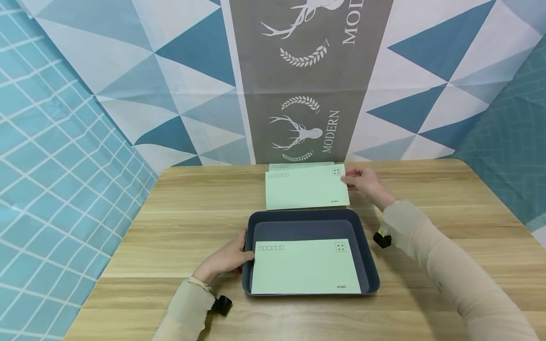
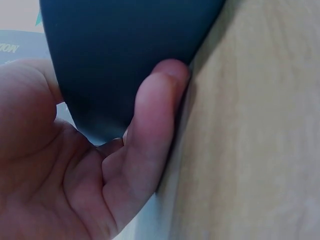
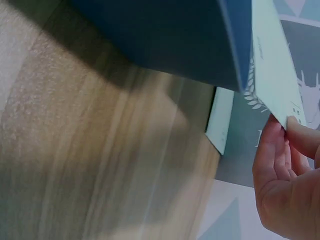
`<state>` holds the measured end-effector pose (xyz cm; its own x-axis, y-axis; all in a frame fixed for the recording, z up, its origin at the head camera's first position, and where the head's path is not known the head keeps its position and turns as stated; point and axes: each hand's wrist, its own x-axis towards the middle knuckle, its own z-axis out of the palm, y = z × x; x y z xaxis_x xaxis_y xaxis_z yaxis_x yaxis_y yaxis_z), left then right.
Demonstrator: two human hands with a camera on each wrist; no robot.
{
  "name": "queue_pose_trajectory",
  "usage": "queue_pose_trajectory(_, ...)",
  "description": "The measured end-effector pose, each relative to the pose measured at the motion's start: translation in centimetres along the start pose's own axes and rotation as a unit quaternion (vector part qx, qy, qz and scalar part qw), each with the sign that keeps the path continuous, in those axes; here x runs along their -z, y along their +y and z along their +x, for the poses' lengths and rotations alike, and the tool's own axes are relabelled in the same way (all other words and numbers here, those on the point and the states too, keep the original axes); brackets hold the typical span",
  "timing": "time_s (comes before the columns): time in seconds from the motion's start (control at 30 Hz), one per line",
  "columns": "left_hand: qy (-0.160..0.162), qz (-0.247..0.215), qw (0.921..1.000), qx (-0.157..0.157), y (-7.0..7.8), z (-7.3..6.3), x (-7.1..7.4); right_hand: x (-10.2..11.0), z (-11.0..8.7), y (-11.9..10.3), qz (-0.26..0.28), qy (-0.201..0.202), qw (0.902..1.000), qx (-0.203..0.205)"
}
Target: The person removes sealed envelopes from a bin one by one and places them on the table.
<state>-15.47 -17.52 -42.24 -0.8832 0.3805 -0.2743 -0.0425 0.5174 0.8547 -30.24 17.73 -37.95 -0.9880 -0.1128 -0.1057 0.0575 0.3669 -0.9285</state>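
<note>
A dark blue tray point(image 1: 304, 229) stands on the table, with a pale green envelope point(image 1: 304, 270) lying in its front part. My left hand point(image 1: 228, 255) grips the tray's left side, thumb at the rim; in the left wrist view its fingers point(image 2: 152, 107) curl against the outer wall. Beyond the tray, my right hand point(image 1: 366, 183) pinches the right edge of a second pale green envelope point(image 1: 307, 189) between thumb and fingers. The right wrist view shows this envelope point(image 3: 275, 60) raised off the table. Behind it, another envelope point(image 1: 294, 166) lies at the table's far edge, mostly hidden.
The wood-grain table point(image 1: 192, 227) ends at a patterned wall cloth point(image 1: 298, 94) with deer heads and triangles. A tiled blue cloth point(image 1: 55, 166) hangs on the left. Black wrist devices point(image 1: 222, 306) sit on both forearms.
</note>
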Motion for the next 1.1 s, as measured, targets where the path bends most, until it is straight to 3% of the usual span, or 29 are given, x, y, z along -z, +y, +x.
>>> queue_pose_trajectory(0.17, -0.004, -0.003, 1.0, 0.001, -0.1, 0.0, 0.1, -0.2, 0.4, 0.7, -0.036, -0.021, 0.9989, -0.02)
queue_pose_trajectory(0.57, -0.003, 0.004, 1.0, 0.002, 0.1, -0.1, 0.1, -0.8, 0.3, 2.0, -0.08, -0.029, 0.9958, -0.035)
queue_pose_trajectory(0.83, -0.005, -0.007, 0.9999, -0.007, 0.3, -0.2, 0.1, -1.4, 0.3, 2.7, -0.083, -0.038, 0.9935, -0.067)
queue_pose_trajectory(1.1, -0.002, -0.002, 1.0, 0.005, -0.1, -0.1, 0.1, -1.5, 0.3, 3.4, -0.097, -0.057, 0.9923, -0.052)
